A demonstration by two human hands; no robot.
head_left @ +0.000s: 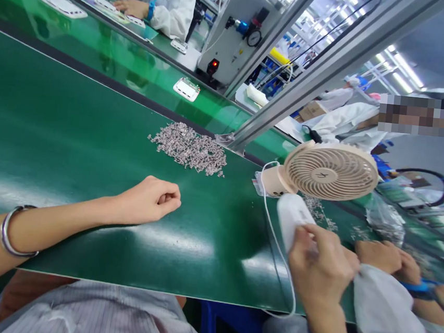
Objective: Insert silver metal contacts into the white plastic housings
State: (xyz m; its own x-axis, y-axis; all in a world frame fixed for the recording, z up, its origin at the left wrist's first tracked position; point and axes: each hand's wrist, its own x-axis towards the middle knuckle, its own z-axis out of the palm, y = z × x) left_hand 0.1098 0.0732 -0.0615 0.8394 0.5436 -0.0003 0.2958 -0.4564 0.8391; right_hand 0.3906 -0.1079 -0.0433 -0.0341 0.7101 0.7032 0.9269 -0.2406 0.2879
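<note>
My left hand [152, 199] rests on the green work surface [196, 269] with its fingers curled into a loose fist, and nothing shows in it. Above it lies a heap of small clear plastic pieces [190, 148]. My right hand [320, 262], slightly blurred, grips a smooth white rounded plastic piece [292, 218] by its lower end. That piece is held up off the surface, just below a beige desk fan [327, 174]. A white cable [277, 240] loops from the fan down past the right hand to the table's front edge.
Metal posts [288, 84] rise behind the heap. On the green conveyor beyond lies a white housing with a circuit board [187, 89]. A co-worker's hand [133, 9] works across the line. Another person's hands [388, 258] and a clear plastic bag [385, 221] are close at right.
</note>
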